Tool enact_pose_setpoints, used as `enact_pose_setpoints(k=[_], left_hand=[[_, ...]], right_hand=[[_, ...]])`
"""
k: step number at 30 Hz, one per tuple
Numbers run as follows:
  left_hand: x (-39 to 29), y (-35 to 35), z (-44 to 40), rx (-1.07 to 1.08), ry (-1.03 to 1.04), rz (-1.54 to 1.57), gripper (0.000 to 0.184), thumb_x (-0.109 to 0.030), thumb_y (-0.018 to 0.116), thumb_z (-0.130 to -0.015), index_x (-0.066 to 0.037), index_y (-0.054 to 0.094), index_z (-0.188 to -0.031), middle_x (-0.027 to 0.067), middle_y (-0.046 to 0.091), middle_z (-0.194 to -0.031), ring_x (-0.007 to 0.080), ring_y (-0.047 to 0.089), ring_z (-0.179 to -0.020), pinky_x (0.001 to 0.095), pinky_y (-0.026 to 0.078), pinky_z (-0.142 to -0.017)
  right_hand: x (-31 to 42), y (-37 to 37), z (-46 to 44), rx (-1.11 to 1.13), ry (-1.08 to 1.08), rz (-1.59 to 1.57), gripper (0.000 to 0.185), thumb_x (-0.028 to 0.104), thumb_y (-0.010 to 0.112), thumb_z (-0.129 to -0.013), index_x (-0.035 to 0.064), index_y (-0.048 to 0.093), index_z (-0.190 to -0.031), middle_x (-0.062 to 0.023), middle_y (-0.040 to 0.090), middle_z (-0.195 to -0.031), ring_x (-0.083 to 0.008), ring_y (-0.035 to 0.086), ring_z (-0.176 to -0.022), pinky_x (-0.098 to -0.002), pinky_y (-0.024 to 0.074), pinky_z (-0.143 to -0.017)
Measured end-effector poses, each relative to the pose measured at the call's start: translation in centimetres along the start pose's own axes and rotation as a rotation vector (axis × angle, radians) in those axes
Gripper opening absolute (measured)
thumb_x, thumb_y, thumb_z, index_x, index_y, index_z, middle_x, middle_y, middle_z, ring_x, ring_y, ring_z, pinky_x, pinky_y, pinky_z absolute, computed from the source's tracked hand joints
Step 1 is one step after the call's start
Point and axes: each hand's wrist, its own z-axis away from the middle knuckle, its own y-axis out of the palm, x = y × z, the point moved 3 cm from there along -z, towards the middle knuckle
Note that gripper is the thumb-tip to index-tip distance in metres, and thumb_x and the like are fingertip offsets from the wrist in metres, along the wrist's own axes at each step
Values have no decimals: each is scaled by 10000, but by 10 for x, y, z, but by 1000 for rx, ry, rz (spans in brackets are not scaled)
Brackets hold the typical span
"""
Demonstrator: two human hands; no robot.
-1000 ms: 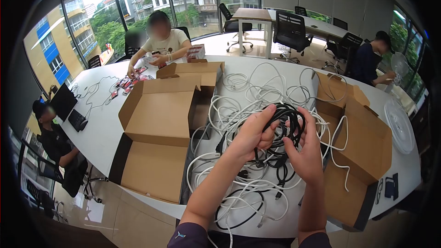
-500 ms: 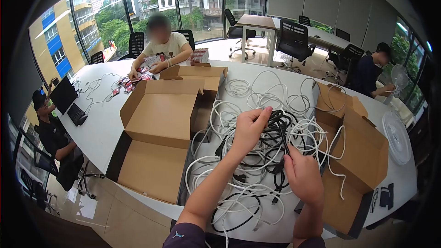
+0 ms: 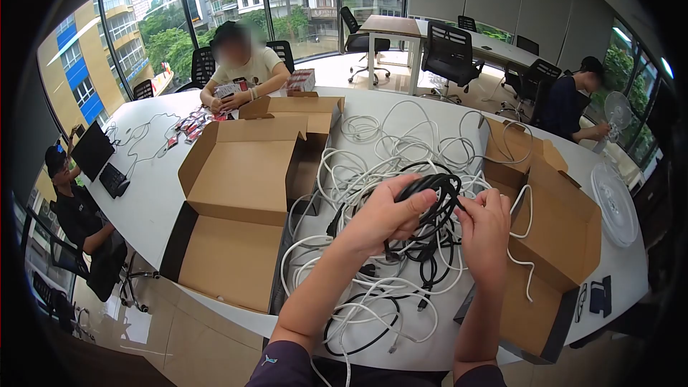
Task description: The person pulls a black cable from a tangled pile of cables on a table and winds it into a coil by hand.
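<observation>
My left hand (image 3: 390, 213) is closed round a looped bundle of black cable (image 3: 438, 193), its thumb across the coils. To the right, my right hand (image 3: 485, 228) pinches a strand of that same black cable between thumb and fingers. Beneath both hands spreads a tangle of white cables (image 3: 358, 165), with more black cable and plugs mixed in. A black cable loop (image 3: 327, 337) lies near the table's front edge. Part of the pile is hidden behind my hands.
Open cardboard boxes stand left (image 3: 236, 244) and right (image 3: 534, 294) of the pile. Glasses (image 3: 580, 302) and a dark case (image 3: 600, 297) lie at the right, near a fan cover (image 3: 615, 204). Across the table (image 3: 150, 172) a person handles small red packets (image 3: 193, 125); others sit at both sides.
My left hand has turned and now wraps the black coils, which are gathered higher and tighter. My right hand has moved up closer to them. The view has shifted slightly.
</observation>
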Motion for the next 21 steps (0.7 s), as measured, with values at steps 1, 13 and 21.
enact_pose_setpoints(k=[1, 13, 21], left_hand=[[1, 8, 2, 25, -18, 8, 268, -284, 653, -920, -68, 502, -965, -94, 336, -547, 15, 261, -413, 203, 189, -388], [6, 27, 16, 446, 111, 478, 289, -325, 468, -1009, -117, 351, -846, -101, 232, -446, 31, 218, -321, 225, 187, -363], [11, 12, 1, 201, 12, 541, 314, -331, 403, -1033, -106, 447, -819, -94, 239, -450, 30, 210, -321, 218, 198, -347]], right_hand=[[-2, 4, -1, 2, 3, 8, 183, 77, 626, -839, 65, 709, -1002, -92, 545, -887, -286, 506, -882, -396, 408, -805], [-1, 9, -3, 262, -33, -942, 192, 13, 608, -861, -3, 698, -1031, -38, 624, -797, -92, 575, -721, -245, 460, -638], [-3, 8, -2, 226, 64, -1072, 209, -27, 581, -861, -34, 676, -1048, -30, 626, -853, -85, 579, -754, -218, 467, -686]])
